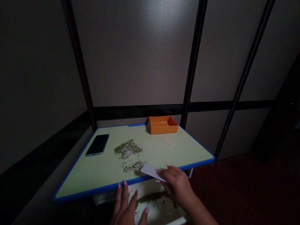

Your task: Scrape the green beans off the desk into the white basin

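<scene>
My right hand (176,182) pinches a white card (150,171) at the near edge of the table, its far corner by a small scatter of green and pale grains (133,167). Behind that lies a larger pile of green grains (128,148) mixed with whitish ones. My left hand (126,214) has its fingers spread, the fingertips at the blue table edge (105,188). Below, between my hands, a white drawer (160,217) stands pulled out, with green grains (153,197) along its inside.
An orange open box (163,127) sits at the back right of the pale green tabletop (92,176). In front of it is a faint patch of whitish grains (168,142). A phone (98,145) lies at the left. Dark panelled walls (136,54) rise behind.
</scene>
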Available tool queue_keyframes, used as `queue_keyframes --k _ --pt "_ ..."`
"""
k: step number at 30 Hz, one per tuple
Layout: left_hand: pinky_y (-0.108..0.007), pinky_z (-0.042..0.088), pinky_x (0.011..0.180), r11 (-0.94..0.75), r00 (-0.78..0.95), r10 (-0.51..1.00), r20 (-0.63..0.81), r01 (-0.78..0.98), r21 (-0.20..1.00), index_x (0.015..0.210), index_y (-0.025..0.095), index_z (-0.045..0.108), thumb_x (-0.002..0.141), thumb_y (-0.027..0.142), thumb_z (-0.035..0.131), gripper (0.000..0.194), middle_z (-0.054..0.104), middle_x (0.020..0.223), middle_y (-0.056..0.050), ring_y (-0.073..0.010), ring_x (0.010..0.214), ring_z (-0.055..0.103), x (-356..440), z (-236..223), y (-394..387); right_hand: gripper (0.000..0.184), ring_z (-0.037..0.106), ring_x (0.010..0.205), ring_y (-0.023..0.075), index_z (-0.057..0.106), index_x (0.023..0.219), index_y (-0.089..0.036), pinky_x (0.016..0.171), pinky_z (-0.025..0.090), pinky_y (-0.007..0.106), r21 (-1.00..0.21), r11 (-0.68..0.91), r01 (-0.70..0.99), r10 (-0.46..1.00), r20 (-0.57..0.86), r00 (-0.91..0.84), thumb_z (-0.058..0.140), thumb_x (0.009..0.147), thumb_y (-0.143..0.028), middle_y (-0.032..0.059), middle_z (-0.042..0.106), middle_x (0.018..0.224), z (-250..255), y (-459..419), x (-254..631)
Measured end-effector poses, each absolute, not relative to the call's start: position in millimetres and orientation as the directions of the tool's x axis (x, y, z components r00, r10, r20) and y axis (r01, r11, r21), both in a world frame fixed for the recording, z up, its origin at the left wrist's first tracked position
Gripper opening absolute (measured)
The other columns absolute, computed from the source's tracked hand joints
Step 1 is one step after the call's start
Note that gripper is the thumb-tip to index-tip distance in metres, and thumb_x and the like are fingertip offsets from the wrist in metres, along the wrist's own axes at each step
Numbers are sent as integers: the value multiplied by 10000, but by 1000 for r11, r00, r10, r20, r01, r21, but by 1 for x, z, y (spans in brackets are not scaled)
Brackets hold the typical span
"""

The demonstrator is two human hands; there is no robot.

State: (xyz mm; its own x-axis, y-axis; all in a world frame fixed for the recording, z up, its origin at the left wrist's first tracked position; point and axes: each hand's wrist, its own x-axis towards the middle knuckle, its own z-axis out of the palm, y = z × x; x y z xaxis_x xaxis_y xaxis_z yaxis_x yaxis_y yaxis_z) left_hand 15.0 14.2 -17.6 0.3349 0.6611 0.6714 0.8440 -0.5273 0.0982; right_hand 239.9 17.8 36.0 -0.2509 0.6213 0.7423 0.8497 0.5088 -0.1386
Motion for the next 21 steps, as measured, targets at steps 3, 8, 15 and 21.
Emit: queue_keyframes --k 3,8,15,21 --pt "-421 481 991 -527 336 665 667 844 99 1188 194 648 850 419 512 428 399 1491 -144 -305 1410 283 15 -18 14 241 710 867 209 670 1071 -203 907 529 377 -146 511 847 632 732 -254 549 862 -217 90 750 1005 35 18 239" --pt "-414 473 1000 -521 329 673 663 847 109 1194 196 644 850 422 515 430 398 1493 -140 -295 1414 275 16 -20 15 234 712 875 222 681 1062 -209 895 537 388 -176 469 866 662 719 -212 567 858 -210 81 752 1003 34 19 236" --pt "-419 468 1006 -522 319 682 659 843 132 1221 206 628 846 426 522 448 385 1502 -126 -300 1411 285 15 -22 13 237 712 889 226 683 1064 -215 881 547 381 -196 425 884 673 721 -164 565 860 -197 79 752 1011 32 20 240" --pt "-401 456 1026 -530 303 691 656 830 174 1228 233 623 836 427 542 445 365 1520 -86 -288 1416 290 14 -24 14 267 709 912 227 678 1092 -231 916 530 405 -206 424 882 693 700 -170 571 852 -188 83 744 1042 32 19 240"
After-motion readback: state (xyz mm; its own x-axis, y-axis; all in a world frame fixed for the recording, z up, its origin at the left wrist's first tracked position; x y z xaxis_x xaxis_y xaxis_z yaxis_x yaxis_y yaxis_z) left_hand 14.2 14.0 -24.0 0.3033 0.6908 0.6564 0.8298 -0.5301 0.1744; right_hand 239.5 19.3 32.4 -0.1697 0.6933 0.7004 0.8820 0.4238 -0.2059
